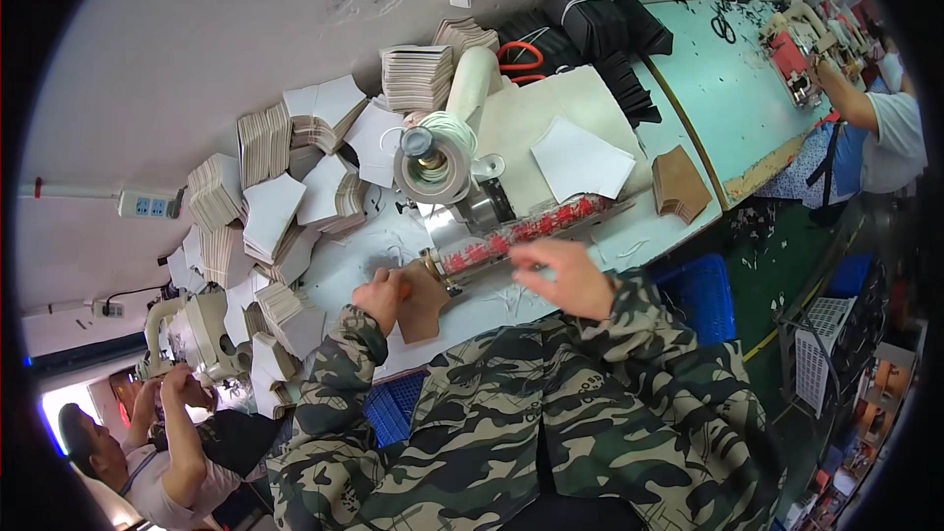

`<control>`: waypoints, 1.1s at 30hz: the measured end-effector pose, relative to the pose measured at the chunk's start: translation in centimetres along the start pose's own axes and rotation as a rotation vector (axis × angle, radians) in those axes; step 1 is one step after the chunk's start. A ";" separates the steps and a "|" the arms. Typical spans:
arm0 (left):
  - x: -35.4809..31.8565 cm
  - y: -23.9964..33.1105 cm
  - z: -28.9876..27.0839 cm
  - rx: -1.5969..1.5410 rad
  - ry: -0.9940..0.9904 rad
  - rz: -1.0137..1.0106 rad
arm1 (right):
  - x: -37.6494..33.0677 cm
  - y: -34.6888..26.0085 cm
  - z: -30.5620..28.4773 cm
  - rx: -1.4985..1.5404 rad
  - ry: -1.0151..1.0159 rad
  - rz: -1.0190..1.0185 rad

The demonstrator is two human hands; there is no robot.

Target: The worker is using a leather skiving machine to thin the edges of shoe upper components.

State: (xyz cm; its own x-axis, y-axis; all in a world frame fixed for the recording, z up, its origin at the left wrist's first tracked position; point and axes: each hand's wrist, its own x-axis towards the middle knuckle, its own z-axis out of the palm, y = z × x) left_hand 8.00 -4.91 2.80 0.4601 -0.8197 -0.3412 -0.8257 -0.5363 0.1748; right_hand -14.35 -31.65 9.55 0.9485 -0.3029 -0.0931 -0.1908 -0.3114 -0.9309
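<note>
My left hand is closed, pinching the edge of a brown shaped panel with its fingertips. That panel sits at the near left end of the machine, next to its working head. My right hand hovers just in front of the machine's red-patched edge, fingers apart and slightly curled, with nothing visible in it. A roll of white tape or cord is mounted on top of the machine. A white-faced cut panel lies on the machine's pale bed. What the panel is made of I cannot tell.
Stacks of white-faced panels crowd the table's left and back. A brown stack lies at the right. Behind are black bundles and orange-handled scissors. Blue baskets stand below. Other people work at both sides.
</note>
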 end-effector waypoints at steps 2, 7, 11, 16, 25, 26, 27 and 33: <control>-0.3 0.8 -1.1 0.003 0.028 -0.044 | -0.1 0.2 1.7 0.140 -0.113 0.096; 2.7 5.0 -9.5 -0.835 -0.287 0.084 | -0.7 3.1 5.8 0.627 -0.205 0.143; 5.4 6.8 -10.6 -0.770 -0.291 -0.152 | 0.8 2.0 5.5 0.874 -0.135 0.583; 8.4 7.1 -9.9 -0.632 -0.178 -0.024 | 0.5 0.9 5.1 1.017 -0.034 0.609; 5.7 1.5 -5.4 -0.118 0.002 -0.086 | 1.5 -1.2 -6.6 -0.603 0.707 -0.381; 4.7 -0.5 -3.3 0.034 -0.188 -0.096 | 1.6 -0.6 -6.8 -0.781 0.632 -0.365; 3.5 -1.5 -1.9 0.036 -0.187 -0.100 | 2.1 0.1 -6.8 -0.953 0.548 -0.350; 1.4 0.5 -2.9 0.029 0.022 -0.097 | -0.3 -0.5 0.3 -0.088 0.085 -0.060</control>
State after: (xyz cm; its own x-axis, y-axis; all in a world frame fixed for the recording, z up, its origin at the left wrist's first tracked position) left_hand 9.20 -6.95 5.11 0.5454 -0.7683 -0.3351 -0.7858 -0.6078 0.1145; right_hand -14.43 -31.16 9.97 0.9348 -0.3551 -0.0045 -0.1594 -0.4083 -0.8988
